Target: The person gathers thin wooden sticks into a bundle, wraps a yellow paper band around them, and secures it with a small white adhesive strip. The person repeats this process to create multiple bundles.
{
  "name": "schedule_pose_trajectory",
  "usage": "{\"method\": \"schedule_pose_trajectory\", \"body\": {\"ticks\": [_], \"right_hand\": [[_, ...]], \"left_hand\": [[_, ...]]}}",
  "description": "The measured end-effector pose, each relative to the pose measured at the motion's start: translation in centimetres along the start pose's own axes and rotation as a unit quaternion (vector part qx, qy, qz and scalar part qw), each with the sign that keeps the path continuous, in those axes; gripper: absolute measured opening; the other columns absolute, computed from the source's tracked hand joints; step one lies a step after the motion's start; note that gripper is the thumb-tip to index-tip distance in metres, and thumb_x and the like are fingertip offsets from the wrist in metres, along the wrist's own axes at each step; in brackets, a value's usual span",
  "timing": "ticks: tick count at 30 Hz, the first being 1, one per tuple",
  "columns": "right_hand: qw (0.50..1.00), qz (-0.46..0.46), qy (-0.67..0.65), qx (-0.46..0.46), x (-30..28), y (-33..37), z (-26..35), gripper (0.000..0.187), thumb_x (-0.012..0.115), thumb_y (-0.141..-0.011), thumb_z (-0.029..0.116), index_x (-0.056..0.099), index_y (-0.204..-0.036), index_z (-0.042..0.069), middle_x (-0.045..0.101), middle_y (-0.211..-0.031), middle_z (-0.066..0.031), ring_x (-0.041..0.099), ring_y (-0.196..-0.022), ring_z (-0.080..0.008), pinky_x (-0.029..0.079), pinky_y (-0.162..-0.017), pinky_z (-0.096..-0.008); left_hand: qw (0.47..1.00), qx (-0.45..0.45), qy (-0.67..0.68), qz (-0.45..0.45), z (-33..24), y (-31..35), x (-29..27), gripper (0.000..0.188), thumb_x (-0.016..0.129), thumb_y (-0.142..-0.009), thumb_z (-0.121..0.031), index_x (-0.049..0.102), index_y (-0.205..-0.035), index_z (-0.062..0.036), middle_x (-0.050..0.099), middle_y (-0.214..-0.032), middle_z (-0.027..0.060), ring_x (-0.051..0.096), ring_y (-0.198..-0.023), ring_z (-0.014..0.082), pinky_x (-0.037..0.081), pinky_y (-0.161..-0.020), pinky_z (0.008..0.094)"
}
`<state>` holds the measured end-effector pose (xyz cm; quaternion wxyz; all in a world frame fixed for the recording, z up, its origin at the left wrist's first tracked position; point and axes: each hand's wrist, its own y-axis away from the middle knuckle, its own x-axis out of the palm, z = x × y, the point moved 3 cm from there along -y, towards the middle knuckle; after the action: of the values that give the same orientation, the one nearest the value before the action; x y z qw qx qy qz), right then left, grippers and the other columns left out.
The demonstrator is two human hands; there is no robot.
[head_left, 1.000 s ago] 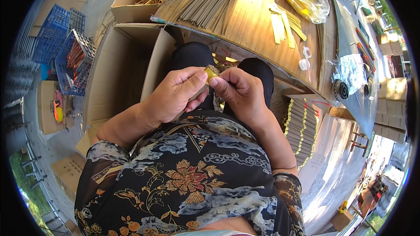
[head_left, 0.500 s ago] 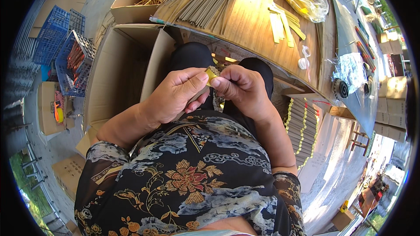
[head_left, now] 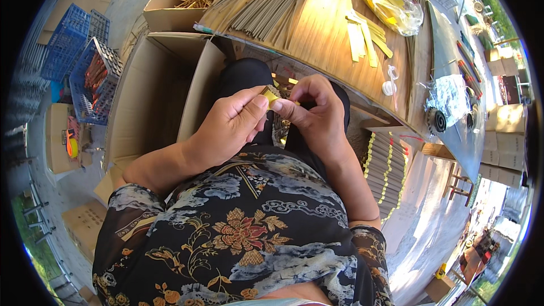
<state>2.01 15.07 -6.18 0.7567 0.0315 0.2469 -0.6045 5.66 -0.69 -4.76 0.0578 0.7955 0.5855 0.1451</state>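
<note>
Over my lap, my left hand [head_left: 229, 127] is closed round a bundle of thin grey-brown sticks, mostly hidden by the palm and fingers. A yellow paper strip [head_left: 270, 97] bends around the bundle near its top end. My right hand [head_left: 318, 119] meets it from the right, the thumb pressing toward the strip and the fingers curled behind; the strip's far end is hidden. On the wooden table ahead lie more yellow paper strips [head_left: 365, 37] and a fan of loose thin sticks [head_left: 269, 8].
An open cardboard box [head_left: 150, 99] stands at my left, blue plastic crates [head_left: 90, 88] beyond it. Under the table's right side sit stacked stick bundles with yellow bands [head_left: 388, 164]. A clear plastic bag [head_left: 394, 5] and a small white container [head_left: 389, 88] rest on the table [head_left: 323, 28].
My right hand has shifted slightly left and its fingers have curled further round behind the bundle. The left hand has turned a little, still holding the sticks.
</note>
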Motion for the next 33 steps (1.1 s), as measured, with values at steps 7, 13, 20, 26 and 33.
{"method": "schedule_pose_trajectory", "body": {"ticks": [7,13,20,26,33], "right_hand": [[0.989,0.023,-0.123,0.080,0.8,1.5,2.2,0.016,0.062,-0.081,0.015,0.062,-0.086,0.000,0.059,-0.071,-0.0105,0.055,-0.062,-0.0148,0.044,-0.058,-0.0253],[0.962,0.023,-0.224,0.153,1.4,2.2,2.6,0.019,0.056,-0.087,0.016,0.060,-0.089,-0.003,0.060,-0.072,-0.0043,0.052,-0.067,-0.0070,0.043,-0.062,-0.0220],[0.939,0.040,-0.320,0.121,1.8,2.2,2.5,0.019,0.051,-0.089,0.014,0.056,-0.095,-0.004,0.059,-0.077,-0.0043,0.054,-0.070,-0.0076,0.044,-0.065,-0.0217],[0.953,0.052,-0.278,0.110,2.0,2.4,2.3,0.021,0.049,-0.090,0.014,0.054,-0.097,-0.005,0.059,-0.080,-0.0060,0.056,-0.076,-0.0103,0.046,-0.069,-0.0236],[0.870,0.113,-0.476,0.063,2.6,2.1,1.4,0.023,0.047,-0.090,0.012,0.048,-0.106,-0.005,0.057,-0.091,-0.0092,0.059,-0.075,-0.0160,0.049,-0.070,-0.0279]], "left_hand": [[0.986,0.082,-0.138,-0.040,-0.2,0.4,0.5,0.039,0.041,-0.094,-0.020,0.040,-0.122,0.0082,0.055,-0.080,0.0070,0.050,-0.073,0.0076,0.043,-0.065,0.0203],[0.977,0.122,-0.168,-0.043,-0.2,0.4,0.8,0.040,0.039,-0.094,-0.020,0.037,-0.126,0.0047,0.055,-0.086,0.0090,0.049,-0.079,0.0083,0.042,-0.068,0.0211],[0.987,0.080,-0.138,0.000,0.1,0.4,0.6,0.042,0.035,-0.095,-0.024,0.032,-0.133,-0.0046,0.046,-0.077,-0.0003,0.041,-0.066,0.0043,0.038,-0.056,0.0176],[0.985,0.103,-0.139,0.004,0.5,0.4,0.6,0.043,0.035,-0.096,-0.024,0.030,-0.134,-0.0052,0.045,-0.078,-0.0006,0.040,-0.064,0.0044,0.037,-0.055,0.0175],[0.992,0.086,-0.066,0.068,0.4,0.4,0.3,0.043,0.035,-0.096,-0.024,0.031,-0.134,-0.0048,0.046,-0.078,-0.0009,0.039,-0.061,0.0039,0.036,-0.053,0.0166]]}}
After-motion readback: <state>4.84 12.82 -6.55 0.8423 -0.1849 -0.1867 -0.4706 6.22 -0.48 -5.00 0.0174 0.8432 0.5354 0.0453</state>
